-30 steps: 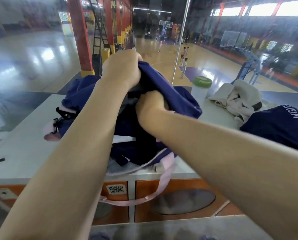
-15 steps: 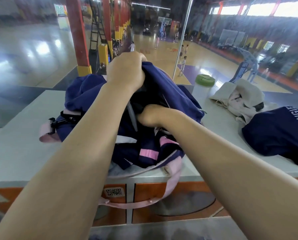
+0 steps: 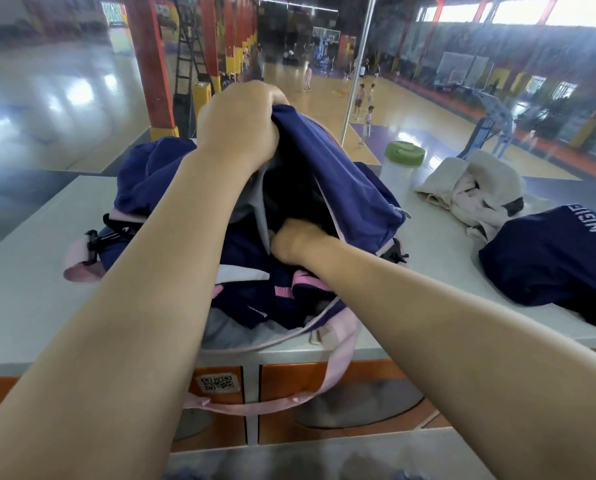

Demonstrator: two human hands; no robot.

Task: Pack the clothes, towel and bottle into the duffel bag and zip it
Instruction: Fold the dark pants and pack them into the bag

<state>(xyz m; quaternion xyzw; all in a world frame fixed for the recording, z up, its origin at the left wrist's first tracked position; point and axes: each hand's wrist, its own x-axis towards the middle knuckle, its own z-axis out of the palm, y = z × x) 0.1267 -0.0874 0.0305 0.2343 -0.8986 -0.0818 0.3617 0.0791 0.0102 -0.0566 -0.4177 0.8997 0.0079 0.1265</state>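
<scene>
Blurred gym, right hand (image 3: pixel 291 242) buried in duffel bag (image 3: pixel 352 188)

There is one duffel bag (image 3: pixel 341 174), dark blue with pink trim, and it stands on one grey table (image 3: pixel 22 289). Two hands are at the bag: one left hand (image 3: pixel 237 123) on its raised top flap and one right hand (image 3: pixel 293 240) in its opening. Right of the bag there is one bottle (image 3: pixel 402 164) with one green lid. Further right of the bag I count one pale towel (image 3: pixel 476 181) and one dark blue folded garment (image 3: pixel 553 261) with white letters. One pink strap (image 3: pixel 338 368) hangs below the bag. Below the bag there is one sticker (image 3: pixel 216 382) with a square code. How many clothes are inside the bag I cannot tell.
</scene>
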